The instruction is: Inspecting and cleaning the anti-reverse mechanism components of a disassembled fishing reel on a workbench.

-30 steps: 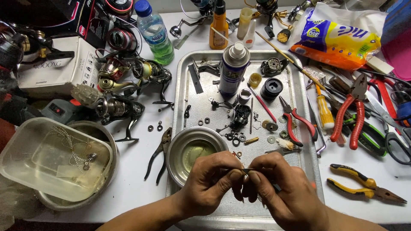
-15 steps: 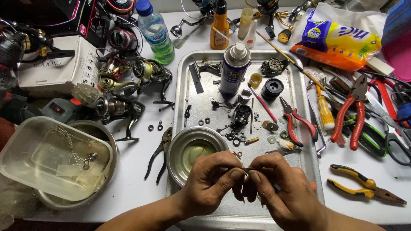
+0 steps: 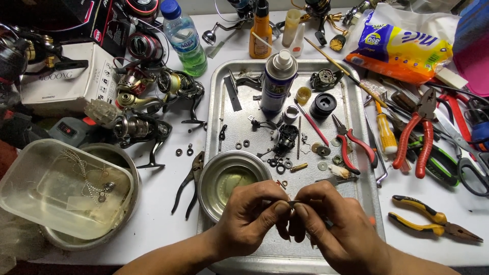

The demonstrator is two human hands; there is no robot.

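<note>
Pinching a small dark part (image 3: pixel 292 203) between thumb and forefinger tips, left hand (image 3: pixel 249 219) and right hand (image 3: pixel 333 229) meet over the near end of the metal tray (image 3: pixel 229 102). Both are closed on the part; its shape is mostly hidden by fingers. A steel bowl (image 3: pixel 226 178) sits just beyond, a spray can (image 3: pixel 277 81) farther back. The white table (image 3: pixel 163 203) is crowded with pliers and fishing reels.

Tray (image 3: pixel 364 203): bare metal at left centre and near edge beside hands; bowl (image 3: pixel 229 179), spray can (image 3: pixel 277 81), small parts crowded elsewhere. Bare table (image 3: pixel 163 214) between bowl and tub (image 3: pixel 61 188), crossed by dark pliers (image 3: pixel 187 182).
</note>
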